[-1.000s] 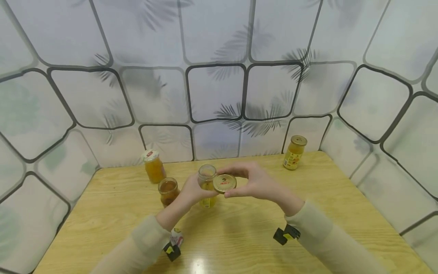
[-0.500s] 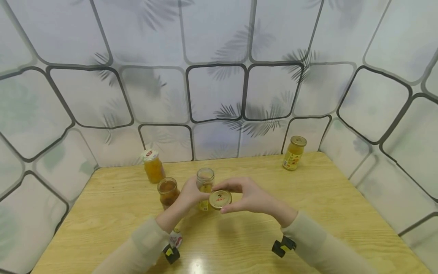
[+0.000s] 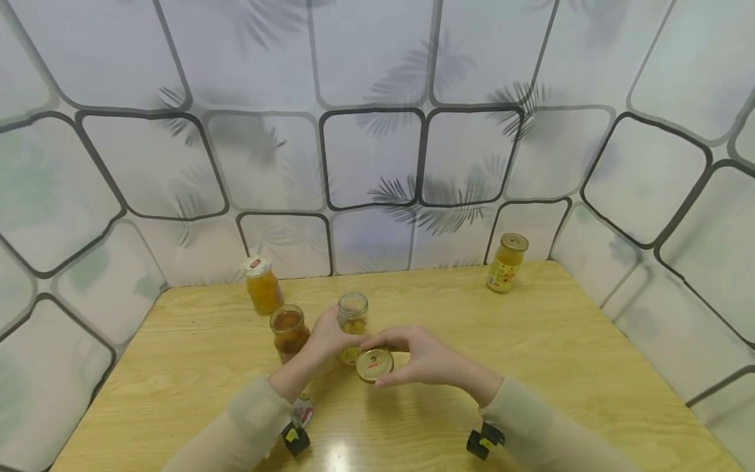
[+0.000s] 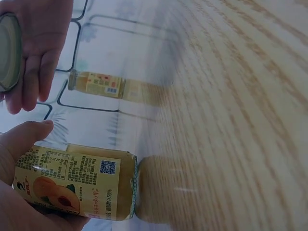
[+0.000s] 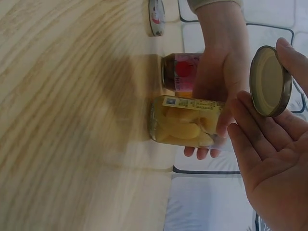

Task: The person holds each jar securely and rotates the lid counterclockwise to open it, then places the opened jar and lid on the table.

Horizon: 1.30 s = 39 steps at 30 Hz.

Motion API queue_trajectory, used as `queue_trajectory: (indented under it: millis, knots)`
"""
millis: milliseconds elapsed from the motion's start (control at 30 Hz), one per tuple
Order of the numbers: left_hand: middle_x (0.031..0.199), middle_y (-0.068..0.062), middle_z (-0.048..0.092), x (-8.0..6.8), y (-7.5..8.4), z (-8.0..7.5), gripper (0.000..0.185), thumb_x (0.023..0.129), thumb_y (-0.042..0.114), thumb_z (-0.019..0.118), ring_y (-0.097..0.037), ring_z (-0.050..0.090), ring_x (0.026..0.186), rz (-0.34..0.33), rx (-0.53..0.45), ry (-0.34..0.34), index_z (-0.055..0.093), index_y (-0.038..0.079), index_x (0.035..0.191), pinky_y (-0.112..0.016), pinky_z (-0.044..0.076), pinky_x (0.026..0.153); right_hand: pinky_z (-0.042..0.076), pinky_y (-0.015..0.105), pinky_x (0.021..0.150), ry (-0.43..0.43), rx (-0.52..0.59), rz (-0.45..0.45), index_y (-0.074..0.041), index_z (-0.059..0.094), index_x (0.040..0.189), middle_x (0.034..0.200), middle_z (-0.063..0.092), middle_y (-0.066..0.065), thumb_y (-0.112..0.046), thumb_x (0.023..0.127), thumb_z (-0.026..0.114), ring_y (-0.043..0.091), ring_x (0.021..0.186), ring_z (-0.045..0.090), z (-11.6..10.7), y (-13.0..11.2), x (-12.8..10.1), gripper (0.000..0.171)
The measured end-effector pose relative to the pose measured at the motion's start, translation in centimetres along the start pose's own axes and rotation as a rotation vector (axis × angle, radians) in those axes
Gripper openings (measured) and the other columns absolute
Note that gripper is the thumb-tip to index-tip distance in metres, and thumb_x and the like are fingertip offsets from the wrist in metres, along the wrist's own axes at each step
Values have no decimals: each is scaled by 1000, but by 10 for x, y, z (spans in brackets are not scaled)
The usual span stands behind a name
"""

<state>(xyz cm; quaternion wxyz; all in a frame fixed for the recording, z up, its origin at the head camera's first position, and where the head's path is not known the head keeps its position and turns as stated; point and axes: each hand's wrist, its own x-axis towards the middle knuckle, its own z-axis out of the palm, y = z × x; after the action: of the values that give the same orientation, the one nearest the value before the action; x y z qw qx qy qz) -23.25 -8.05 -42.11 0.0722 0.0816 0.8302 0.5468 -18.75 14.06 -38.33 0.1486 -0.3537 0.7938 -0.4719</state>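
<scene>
Left hand (image 3: pixel 323 341) gripping open peach jar (image 3: pixel 352 313); right hand (image 3: pixel 426 359) pinching gold lid (image 3: pixel 374 364). I'd lower lid flat onto bench (image 3: pixel 560 341), jar steadied upright.

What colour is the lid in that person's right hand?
Gold, with a small red mark on top: the lid in the right hand shows best in the head view.

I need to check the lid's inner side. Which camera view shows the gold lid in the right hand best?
The right wrist view: the gold lid shows its whole inner face, held at the rim by the right hand. The head view shows only its small printed top. The left wrist view catches just an edge at the frame border.
</scene>
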Motion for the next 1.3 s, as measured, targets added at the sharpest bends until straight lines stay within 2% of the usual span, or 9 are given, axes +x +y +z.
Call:
queue_trajectory:
  millis: [133, 367, 567, 833, 1000, 1300]
  knots:
    - [132, -17, 71, -1, 0, 1, 55, 83, 7, 90, -40, 61, 131, -9, 4, -4, 66, 2, 132, -58, 50, 113, 47, 30, 119, -4, -8, 8, -6, 69, 138, 141, 71, 8, -19, 90, 87, 25, 137, 63, 6, 7, -1, 53]
    - [119, -14, 75, -1, -1, 1, 51, 80, 7, 92, -30, 69, 113, 36, 13, -7, 67, 3, 125, -52, 56, 103, 48, 30, 119, -26, -4, 23, -5, 68, 138, 140, 71, 9, -20, 89, 87, 24, 137, 64, 15, 15, 0, 54]
    - [119, -15, 75, 0, -5, 2, 47, 79, 7, 93, -34, 69, 116, 86, 83, -4, 70, 2, 119, -52, 57, 103, 47, 31, 119, -53, 0, 84, -10, 70, 138, 139, 72, 3, -22, 89, 88, 22, 137, 64, 25, 21, 1, 54]
    - [122, -16, 74, -6, -7, 4, 54, 78, 10, 94, -36, 68, 119, 55, 83, 26, 67, 1, 124, -55, 55, 107, 48, 32, 119, -69, -55, 107, -11, 71, 136, 136, 74, 2, -24, 86, 90, 16, 133, 65, 36, 30, 2, 55]
    - [124, -17, 74, -7, -10, 5, 56, 77, 10, 94, -38, 68, 120, 69, 94, 41, 67, 0, 125, -56, 54, 107, 49, 32, 118, -72, -103, 93, -12, 72, 134, 133, 75, 0, -24, 85, 91, 12, 131, 66, 41, 37, 3, 54]
    - [128, -19, 72, -6, -8, 4, 57, 78, 11, 94, -40, 65, 125, 52, 98, 38, 67, 0, 127, -58, 52, 110, 52, 29, 111, -95, -262, 80, -14, 72, 133, 128, 76, -4, -25, 83, 93, 5, 119, 67, 48, 43, 7, 55]
